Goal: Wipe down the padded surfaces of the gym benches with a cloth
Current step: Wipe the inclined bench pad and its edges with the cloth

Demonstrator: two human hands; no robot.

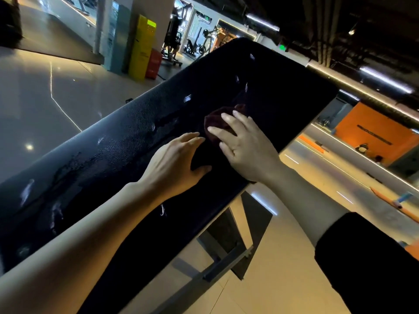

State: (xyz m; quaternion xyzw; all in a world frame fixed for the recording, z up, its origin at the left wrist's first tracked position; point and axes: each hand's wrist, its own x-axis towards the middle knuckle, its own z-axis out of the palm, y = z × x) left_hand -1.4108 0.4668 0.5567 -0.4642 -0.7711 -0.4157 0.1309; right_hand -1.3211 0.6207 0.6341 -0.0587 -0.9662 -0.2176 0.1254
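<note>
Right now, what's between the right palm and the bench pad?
Head view: the dark maroon bunched cloth lies between the right hand and the black padded bench surface; the fingers press down on it.

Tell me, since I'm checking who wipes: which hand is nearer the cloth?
Right. The right hand presses on the dark red cloth with spread fingers; the left hand rests on the bench pad just beside it.

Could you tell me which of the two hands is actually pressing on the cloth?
The right hand: its spread fingers lie on the dark red cloth on the black bench pad. The left hand rests on the bare pad beside it.
</note>
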